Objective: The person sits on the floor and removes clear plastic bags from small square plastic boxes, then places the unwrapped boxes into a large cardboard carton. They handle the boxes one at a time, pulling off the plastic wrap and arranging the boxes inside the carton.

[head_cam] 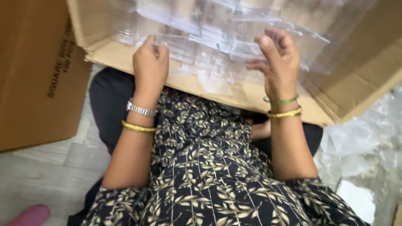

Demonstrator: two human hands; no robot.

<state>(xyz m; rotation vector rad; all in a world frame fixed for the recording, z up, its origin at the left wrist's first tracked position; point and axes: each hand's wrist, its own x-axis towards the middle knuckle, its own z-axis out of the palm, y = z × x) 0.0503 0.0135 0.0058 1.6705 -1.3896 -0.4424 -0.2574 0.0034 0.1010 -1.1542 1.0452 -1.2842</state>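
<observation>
An open cardboard box lies on its side over my lap, full of clear plastic containers. My left hand is closed, gripping the near left edge of a clear container at the box mouth. My right hand is spread against the right side of the same blurred stack, fingers partly curled on the plastic. A watch and a gold bangle sit on my left wrist, green and gold bangles on my right.
A second brown cardboard box stands at the left on the pale wood floor. Crumpled clear plastic wrap lies at the right. A pink object shows at the bottom left corner.
</observation>
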